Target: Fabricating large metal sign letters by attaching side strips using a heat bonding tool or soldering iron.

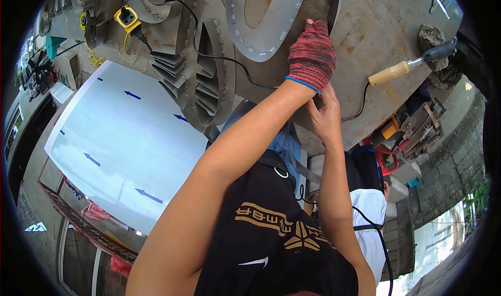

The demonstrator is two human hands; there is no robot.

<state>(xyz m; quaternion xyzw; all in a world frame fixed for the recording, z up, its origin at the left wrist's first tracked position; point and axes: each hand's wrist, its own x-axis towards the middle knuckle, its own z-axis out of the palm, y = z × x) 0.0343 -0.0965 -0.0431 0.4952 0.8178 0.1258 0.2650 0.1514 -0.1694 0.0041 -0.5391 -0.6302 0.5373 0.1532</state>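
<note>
My left hand (pixel 313 56), in a red-and-black knit glove with a blue cuff, reaches over the metal table. Its fingers are pressed together at a thin grey metal strip (pixel 335 6) that stands on edge and curves beside a flat metal plate. This plate (pixel 255 35) is U-shaped, with small bright spots along its rim. My bare right hand (pixel 326 116) is just below the glove's cuff, its visible fingers stretched out and apart. Their tips partly pass behind the gloved wrist, and I see nothing held there.
A soldering iron (pixel 389 73) with a wooden handle rests its thick tip on a stone (pixel 432 38) at the right. Bent metal pieces (pixel 209 82) and a yellow socket (pixel 127 18) lie left. A black cable crosses the table; a bluish-white panel (pixel 125 139) stands at the left.
</note>
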